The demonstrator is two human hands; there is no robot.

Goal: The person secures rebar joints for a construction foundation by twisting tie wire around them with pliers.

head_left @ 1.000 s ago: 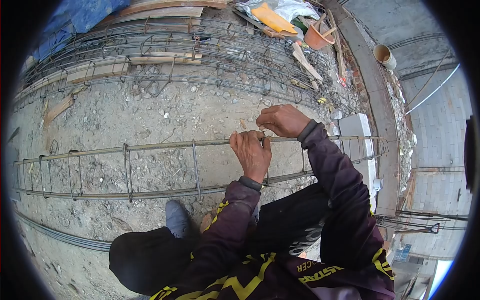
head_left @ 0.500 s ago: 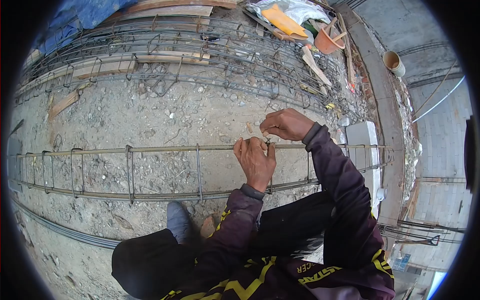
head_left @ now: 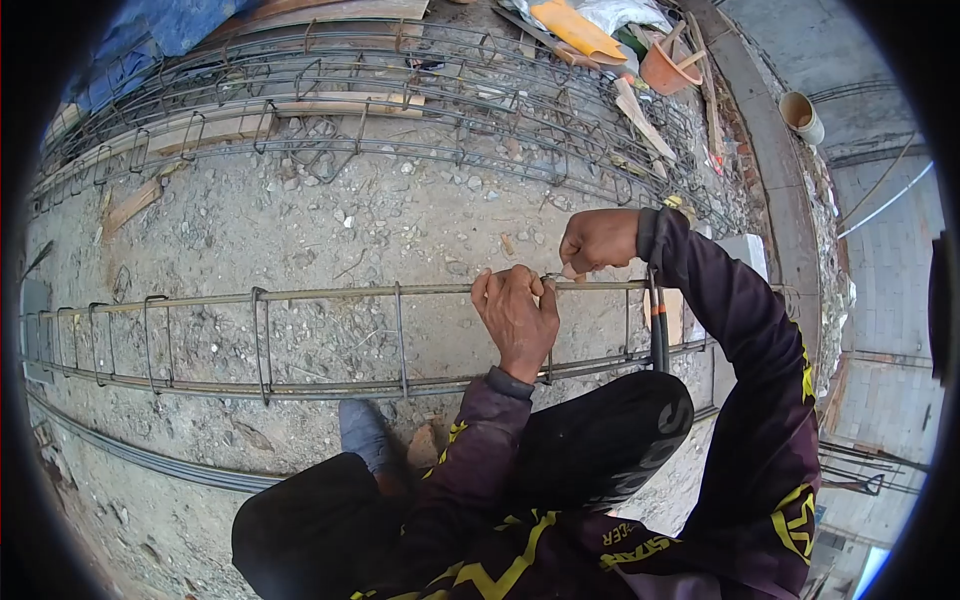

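Note:
A long rebar cage (head_left: 330,293) with rectangular stirrups lies across the view over the gravelly ground. My left hand (head_left: 517,312) is closed round its upper bar, fingers curled over it beside a stirrup. Just to the right, my right hand (head_left: 600,243) is closed in a pinch slightly above the same bar. Thin wire seems to show between the two hands, but what the right fingertips hold is too small to name. A tool with black and orange handles (head_left: 659,325) rests upright in view against the cage, below my right wrist.
More rebar cages (head_left: 470,135) and wooden planks (head_left: 350,103) lie beyond, with a blue tarp (head_left: 150,40) at the upper left. An orange bucket (head_left: 668,70) and a pale bucket (head_left: 801,118) stand upper right. Loose rods (head_left: 150,462) lie lower left.
My right hand has moved right and slightly up, away from my left hand, which stays on the bar. The orange-handled tool has come into sight. The view has shifted slightly.

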